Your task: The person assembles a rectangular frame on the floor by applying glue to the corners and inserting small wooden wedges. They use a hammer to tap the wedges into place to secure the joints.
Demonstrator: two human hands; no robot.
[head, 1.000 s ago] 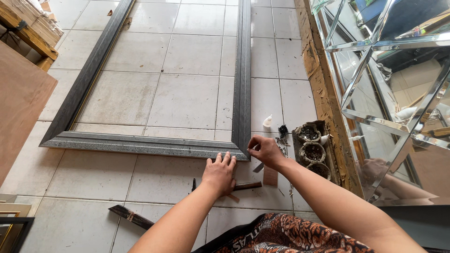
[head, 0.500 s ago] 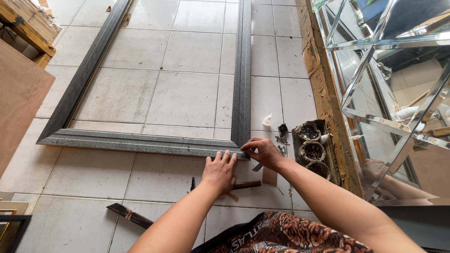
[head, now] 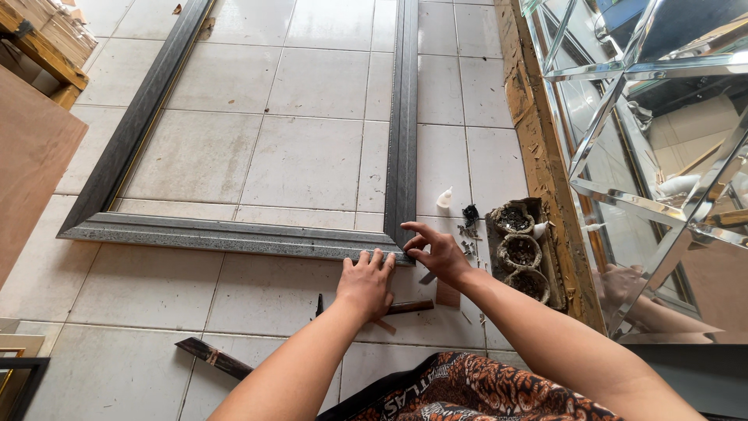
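Fingers of both hands, left (head: 365, 282) flat, right (head: 438, 253) pinching, press the frame (head: 234, 234) corner.

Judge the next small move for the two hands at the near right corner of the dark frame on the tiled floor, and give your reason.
Probably press the corner joint tight: the left hand lies flat against the frame's near rail, and the right hand pinches at the mitre, so both already brace that joint.

Views: one, worn on the head
Facing: steeply down and forward at tiled floor (head: 304, 156)
Nearness: forearms fill the near edge
Far: picture frame (head: 234, 234) runs away
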